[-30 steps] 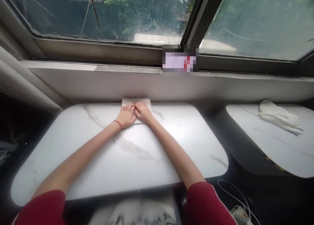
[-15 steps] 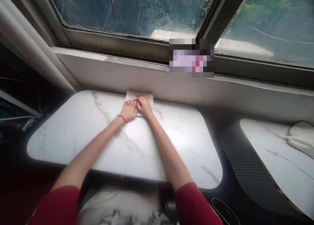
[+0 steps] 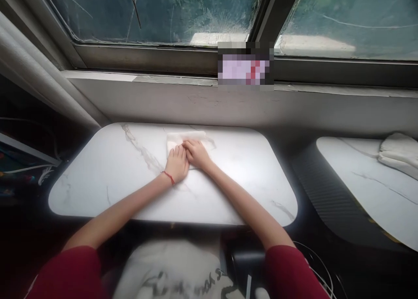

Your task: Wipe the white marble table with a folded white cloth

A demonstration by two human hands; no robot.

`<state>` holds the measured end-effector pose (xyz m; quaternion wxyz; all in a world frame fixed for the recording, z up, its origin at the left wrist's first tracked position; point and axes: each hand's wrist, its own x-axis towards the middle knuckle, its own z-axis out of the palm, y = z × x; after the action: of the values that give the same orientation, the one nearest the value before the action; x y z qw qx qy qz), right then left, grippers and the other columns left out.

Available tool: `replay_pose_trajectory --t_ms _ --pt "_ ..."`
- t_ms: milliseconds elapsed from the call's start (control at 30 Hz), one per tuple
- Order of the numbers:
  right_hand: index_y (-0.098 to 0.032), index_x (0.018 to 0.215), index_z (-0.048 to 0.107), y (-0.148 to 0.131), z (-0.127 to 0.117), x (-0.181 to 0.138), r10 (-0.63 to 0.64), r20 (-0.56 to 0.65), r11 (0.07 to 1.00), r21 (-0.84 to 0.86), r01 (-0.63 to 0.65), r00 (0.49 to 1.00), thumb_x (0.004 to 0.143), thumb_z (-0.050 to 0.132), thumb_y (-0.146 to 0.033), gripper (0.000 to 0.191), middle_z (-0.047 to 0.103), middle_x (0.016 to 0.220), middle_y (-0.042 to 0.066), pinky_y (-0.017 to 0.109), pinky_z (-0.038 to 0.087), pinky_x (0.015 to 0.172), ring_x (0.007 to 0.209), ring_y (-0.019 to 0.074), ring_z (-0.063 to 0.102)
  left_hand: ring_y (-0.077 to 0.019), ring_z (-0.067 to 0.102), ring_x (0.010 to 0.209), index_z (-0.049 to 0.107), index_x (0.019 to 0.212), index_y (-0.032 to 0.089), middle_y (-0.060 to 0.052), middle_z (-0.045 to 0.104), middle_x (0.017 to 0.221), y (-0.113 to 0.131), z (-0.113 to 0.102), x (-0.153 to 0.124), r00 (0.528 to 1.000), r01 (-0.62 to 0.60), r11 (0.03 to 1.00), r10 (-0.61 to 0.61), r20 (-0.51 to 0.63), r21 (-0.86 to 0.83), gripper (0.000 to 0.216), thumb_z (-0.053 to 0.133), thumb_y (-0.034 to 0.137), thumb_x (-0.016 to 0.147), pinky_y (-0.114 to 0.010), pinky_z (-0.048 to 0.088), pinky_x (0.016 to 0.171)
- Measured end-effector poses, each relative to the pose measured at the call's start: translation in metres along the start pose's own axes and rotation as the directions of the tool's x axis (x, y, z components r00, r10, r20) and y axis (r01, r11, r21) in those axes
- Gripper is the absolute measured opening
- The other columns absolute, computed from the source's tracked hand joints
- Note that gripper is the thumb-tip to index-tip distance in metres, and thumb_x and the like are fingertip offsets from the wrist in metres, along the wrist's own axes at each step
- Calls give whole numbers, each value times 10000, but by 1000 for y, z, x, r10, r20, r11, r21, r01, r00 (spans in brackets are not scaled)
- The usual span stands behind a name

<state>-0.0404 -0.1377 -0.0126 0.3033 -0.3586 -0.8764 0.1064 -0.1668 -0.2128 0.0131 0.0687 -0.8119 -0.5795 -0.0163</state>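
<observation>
A folded white cloth [image 3: 175, 139] lies flat near the back middle of the white marble-patterned tabletop [image 3: 241, 181]. Both my hands press down on it, close together and touching. My left hand [image 3: 178, 162], with a red string bracelet at the wrist, covers its front left part, fingers together and bent onto the fabric. My right hand [image 3: 197, 153] rests on the cloth's middle and right, its fingers reaching over beside the left fingertips. Much of the cloth is hidden beneath the hands.
A second marble-patterned tabletop [image 3: 352, 168] stands to the right, with another whitish cloth [image 3: 400, 153] on it. Behind run a wall and window sill [image 3: 173, 80], with a blurred-out item [image 3: 241, 68] on the sill. A curtain [image 3: 42, 68] and cables [image 3: 45, 173] are at left.
Both hands and the cloth have come from the tabletop's back edge slightly toward me. My right elbow has swung outward, and the view has shifted a little.
</observation>
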Motion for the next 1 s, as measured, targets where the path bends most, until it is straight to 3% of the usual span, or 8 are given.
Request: replay_pose_trajectory --t_ms 233,433,533,667,767,833,933,1000 --pt "-104 1185 631 -43 -18 -84 -96 -72 995 -27 94 993 933 402 -136 342 648 1273 182 437 456 938 1194 273 555 -403 495 1266 528 1332 -82 -315 543 1363 36 -32 -68 968 -250 956 242 73 151 554 387 317 974 -497 403 1015" --pt "-107 1245 603 -73 -42 -132 -136 -71 989 -62 132 988 924 411 -132 375 652 1294 171 439 505 957 1257 259 558 -296 608 905 708 1073 53 -192 689 991 57 -69 -77 851 -500 854 453 264 147 322 478 242 951 -408 477 767" --pt "-105 1272 591 -82 -50 -149 -34 -80 994 -107 26 996 911 412 -113 404 638 1324 173 432 520 964 1270 253 561 -295 615 895 721 1023 47 -190 692 938 68 -69 -73 811 -551 830 509 287 88 287 475 165 939 -402 474 736" --pt "-152 1323 582 -87 -57 -173 177 -154 953 -222 -208 972 919 410 -144 439 603 1356 170 479 522 962 1262 289 553 -322 620 1005 707 1094 37 -223 696 1062 92 -52 -62 811 -570 822 560 171 9 310 480 96 892 -455 481 844" --pt "-177 1280 621 -89 -66 -188 374 -263 848 -291 -443 889 916 460 -213 400 589 1287 188 511 523 931 1150 323 561 -367 589 1148 684 1173 35 -254 665 1193 124 -41 -46 805 -575 815 579 130 -72 356 555 107 849 -544 431 988" --pt "-183 1243 636 -89 -73 -196 477 -340 735 -352 -580 811 904 494 -239 372 584 1215 193 514 518 905 1080 334 550 -393 582 1178 664 1221 38 -270 653 1221 150 -38 -32 811 -546 823 566 151 -157 391 569 102 847 -592 418 998" --pt "-182 1213 624 -83 -84 -206 549 -448 523 -475 -708 706 912 485 -221 333 593 1170 190 481 507 847 1014 328 554 -388 589 1174 624 1285 55 -265 640 1247 182 -41 -10 799 -532 806 579 161 -260 417 584 124 876 -583 431 989" --pt "-173 1200 612 -75 -91 -213 563 -494 386 -552 -739 663 924 451 -185 319 614 1127 184 438 493 791 965 313 568 -365 579 1179 603 1302 48 -258 625 1255 192 -46 2 756 -589 754 641 133 -292 449 639 190 877 -529 436 1003"
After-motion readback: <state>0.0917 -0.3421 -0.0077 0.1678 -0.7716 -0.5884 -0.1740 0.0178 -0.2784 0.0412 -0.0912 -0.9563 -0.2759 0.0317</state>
